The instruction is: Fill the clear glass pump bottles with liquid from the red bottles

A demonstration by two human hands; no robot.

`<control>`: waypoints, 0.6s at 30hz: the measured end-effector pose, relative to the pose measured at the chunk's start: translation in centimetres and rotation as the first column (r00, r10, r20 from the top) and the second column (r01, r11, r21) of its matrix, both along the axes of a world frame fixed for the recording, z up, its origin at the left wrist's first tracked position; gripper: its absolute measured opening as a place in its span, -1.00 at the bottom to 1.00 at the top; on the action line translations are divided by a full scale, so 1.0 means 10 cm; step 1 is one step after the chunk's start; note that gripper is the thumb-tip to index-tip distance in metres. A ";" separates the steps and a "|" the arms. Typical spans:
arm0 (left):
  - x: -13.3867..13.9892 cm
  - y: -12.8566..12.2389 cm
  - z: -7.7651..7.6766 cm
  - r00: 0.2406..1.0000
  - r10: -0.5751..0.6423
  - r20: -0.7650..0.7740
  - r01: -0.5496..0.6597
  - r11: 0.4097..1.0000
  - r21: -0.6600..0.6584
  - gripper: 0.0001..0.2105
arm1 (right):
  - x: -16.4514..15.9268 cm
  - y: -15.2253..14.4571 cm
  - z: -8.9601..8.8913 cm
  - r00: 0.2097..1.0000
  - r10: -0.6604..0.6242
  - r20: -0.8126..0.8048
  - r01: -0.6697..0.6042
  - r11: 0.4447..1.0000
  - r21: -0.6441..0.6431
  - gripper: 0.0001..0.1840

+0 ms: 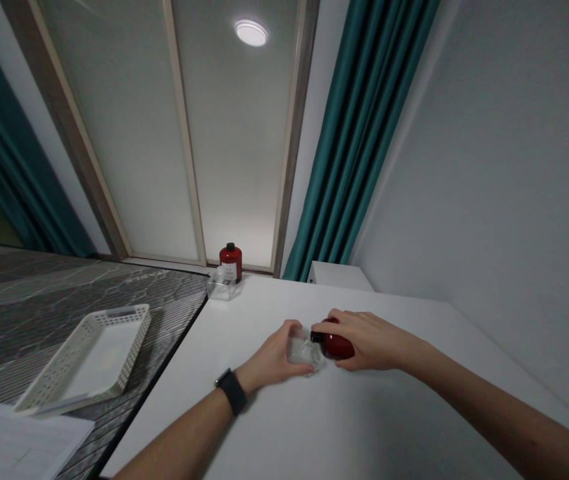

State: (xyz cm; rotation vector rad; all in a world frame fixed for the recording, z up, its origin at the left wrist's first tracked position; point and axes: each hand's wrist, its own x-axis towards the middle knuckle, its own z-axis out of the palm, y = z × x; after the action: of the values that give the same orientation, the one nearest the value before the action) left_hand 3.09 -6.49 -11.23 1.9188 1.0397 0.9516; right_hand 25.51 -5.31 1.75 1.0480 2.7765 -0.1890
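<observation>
Red bottle (223, 258) and clear box (220, 291) occupy the far-left corner of the table (264, 299); fingers curled, right hand (363, 335) grips tipped bottle (338, 347), left hand (275, 356) clear container (304, 352), neither yet released.

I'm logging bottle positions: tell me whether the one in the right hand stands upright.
No, the red bottle in the right hand is tipped, its black cap toward the left hand.

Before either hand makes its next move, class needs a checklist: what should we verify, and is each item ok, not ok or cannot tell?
1. Left hand around the clear container: ok.
2. Right hand gripping the red bottle: ok.
3. Gripped bottle upright: not ok; its black cap points toward the container.
4. Cap tight: cannot tell.
5. Second red bottle upright on the white table: ok.
</observation>
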 end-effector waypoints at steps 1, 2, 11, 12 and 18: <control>0.00 0.00 0.00 1.000 -0.002 0.001 0.002 1.000 -0.001 -0.38 | 0.00 0.00 0.00 1.000 0.002 -0.001 -0.002 1.000 0.001 -0.34; 0.00 0.00 0.00 1.000 -0.004 0.003 0.004 1.000 -0.003 -0.37 | 0.00 0.00 0.00 1.000 0.003 -0.002 -0.003 1.000 0.001 -0.34; 0.00 0.00 0.00 1.000 0.004 -0.005 -0.004 1.000 -0.006 -0.37 | 0.02 0.01 -0.01 1.000 0.007 -0.001 -0.007 1.000 0.005 -0.36; 0.00 0.00 0.00 1.000 0.002 -0.005 -0.002 1.000 -0.005 -0.37 | 0.01 0.01 -0.01 1.000 0.007 0.000 -0.007 1.000 0.004 -0.35; 0.00 0.00 -0.01 1.000 -0.004 0.007 0.004 1.000 -0.003 -0.36 | 0.00 0.01 0.00 1.000 0.005 0.007 -0.005 1.000 0.000 -0.34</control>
State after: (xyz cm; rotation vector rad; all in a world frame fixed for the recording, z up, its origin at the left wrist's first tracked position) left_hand 3.07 -6.52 -11.34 1.9137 1.0321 0.9530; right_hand 25.55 -5.22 1.72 1.0398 2.7725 -0.1841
